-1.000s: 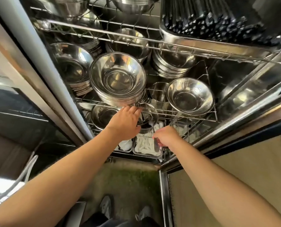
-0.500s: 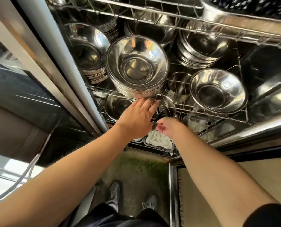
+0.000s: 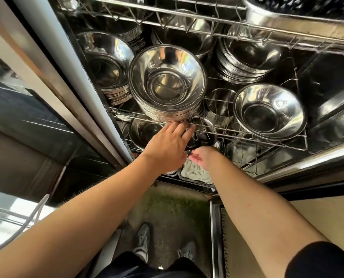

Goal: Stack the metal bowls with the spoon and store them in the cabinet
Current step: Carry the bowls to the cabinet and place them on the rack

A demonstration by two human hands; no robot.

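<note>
A small metal bowl (image 3: 206, 130) with a dark spoon (image 3: 199, 141) in it sits on the cabinet's lower wire shelf, mostly hidden by my hands. My left hand (image 3: 167, 146) lies over its left side, with the fingertips touching the wire shelf edge (image 3: 247, 137) above. My right hand (image 3: 204, 159) pinches the bowl's near rim between thumb and finger. Directly above stands a tall stack of metal bowls (image 3: 167, 83).
More bowl stacks stand at the left (image 3: 107, 67) and rear right (image 3: 249, 57). A single bowl (image 3: 269, 111), a steel cup (image 3: 219, 105) and a lower bowl (image 3: 145, 131) are also there. A tray of white items (image 3: 193, 171) lies below. The cabinet frame (image 3: 71, 63) runs along the left.
The view has drawn closer to the shelves. My right hand has moved in toward my left hand, and both now meet at the small bowl under the big stack.
</note>
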